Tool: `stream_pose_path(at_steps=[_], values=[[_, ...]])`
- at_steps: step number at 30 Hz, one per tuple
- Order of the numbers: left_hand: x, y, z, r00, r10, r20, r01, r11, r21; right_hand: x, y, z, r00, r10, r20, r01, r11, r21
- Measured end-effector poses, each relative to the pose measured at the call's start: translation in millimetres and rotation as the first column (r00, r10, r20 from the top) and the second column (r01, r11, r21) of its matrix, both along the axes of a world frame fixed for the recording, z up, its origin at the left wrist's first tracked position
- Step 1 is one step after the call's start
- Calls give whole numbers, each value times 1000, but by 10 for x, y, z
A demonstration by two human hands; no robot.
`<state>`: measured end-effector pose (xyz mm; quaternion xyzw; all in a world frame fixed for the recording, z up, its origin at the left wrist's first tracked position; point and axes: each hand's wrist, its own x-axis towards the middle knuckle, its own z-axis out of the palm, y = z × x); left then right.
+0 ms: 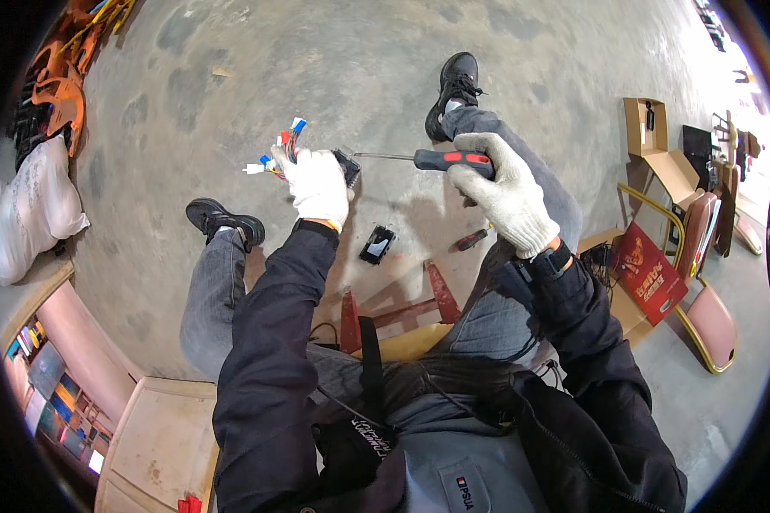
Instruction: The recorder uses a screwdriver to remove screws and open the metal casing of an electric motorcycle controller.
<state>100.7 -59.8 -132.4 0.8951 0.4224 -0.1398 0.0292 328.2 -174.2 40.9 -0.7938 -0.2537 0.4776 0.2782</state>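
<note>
White-gloved left hand (318,184) grips one black boxy module (348,168), several multicoloured wires (292,151); white-gloved right hand (506,190) grips one black-and-red-handled screwdriver (443,161).

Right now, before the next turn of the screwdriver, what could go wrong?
The screwdriver has its tip by the black module, close to the left hand, so a slip might jab that hand. The wires with coloured connectors stick out past the fingers and could snag. The black part lies on the floor and might get stepped on.
</note>
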Motion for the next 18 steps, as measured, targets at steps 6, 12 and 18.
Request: stream_pose_path(at_steps=[6,12,18], values=[[13,-68,-74,996,59,61,-62,997,45,-74,147,-192,949,195,248,-229,967,114],[62,-81,-131,997,76,-4,-76,997,5,-184,286,-298,868,293,401,-391,901,189],[114,-114,-170,992,98,-76,-98,995,1,-261,415,-416,809,340,479,-483,850,212]])
